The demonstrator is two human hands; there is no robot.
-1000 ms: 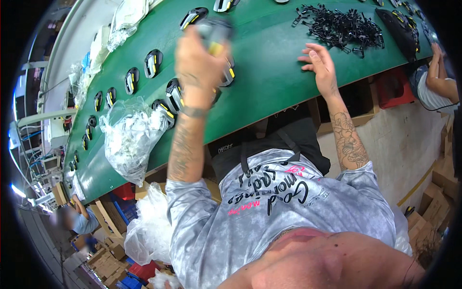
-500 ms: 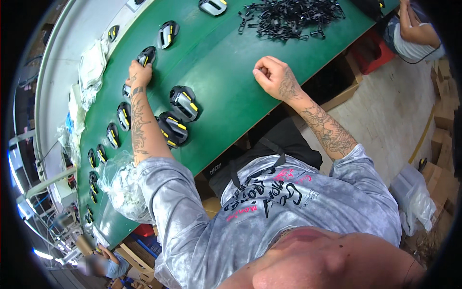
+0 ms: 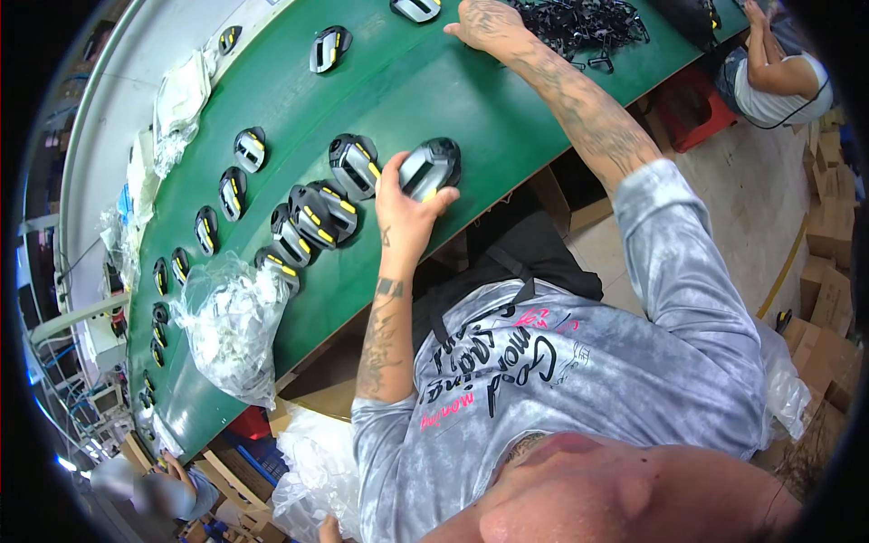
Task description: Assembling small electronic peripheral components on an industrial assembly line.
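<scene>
My left hand (image 3: 407, 201) is closed around a grey and black plastic housing (image 3: 429, 172) with yellow accents, near the front edge of the green table (image 3: 507, 136). The thumb and fingers grip its sides. Just left of it lies a similar housing (image 3: 353, 165), and a cluster of such housings (image 3: 314, 217) continues leftward. At the far side my right hand (image 3: 489, 25) reaches to the edge of a heap of small black clip-like parts (image 3: 597, 25). Its thumb points left; the other fingers are largely out of sight, so what they hold cannot be seen.
Along the table's far side runs a line of more housings (image 3: 233, 194). A clear plastic bag (image 3: 237, 330) sits on the table at left. Behind the table's right end a person (image 3: 778, 86) sits near a red stool (image 3: 692, 104). Cardboard boxes (image 3: 828, 226) are stacked at right.
My left hand has brought a housing from the far row to the near edge. My right hand has moved away from me to the heap of black parts.
</scene>
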